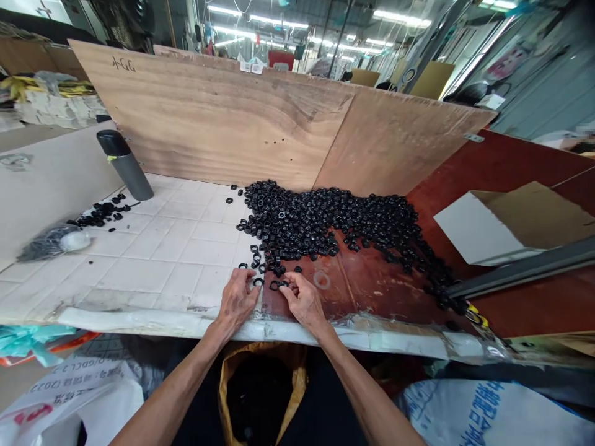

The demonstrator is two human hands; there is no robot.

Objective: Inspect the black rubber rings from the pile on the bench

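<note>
Small black plastic rings (pixel 302 217), shaped like nuts, lie in a wide heap on the worktable. In front of the heap, my left hand (pixel 238 298) rests low over the white tiled surface. A black ring (pixel 258 282) is between its thumb and fingertips, and another ring (pixel 242 266) lies just beyond the fingers. My right hand (pixel 304 300) is over the red-brown board, its thumb and fingers pinched at a dark ring (pixel 282 284). One more ring (pixel 274 285) sits against that one. The fingertips partly hide what each hand grips.
A dark flask (pixel 126 166) stands at left, near scattered black pieces (pixel 102 212) and a plastic bag (pixel 53 241). Wooden boards (pixel 232 124) wall the back. An open carton (pixel 488 232) and a metal bar (pixel 525 272) are right. Below the edge hangs an open yellow sack (pixel 225 384).
</note>
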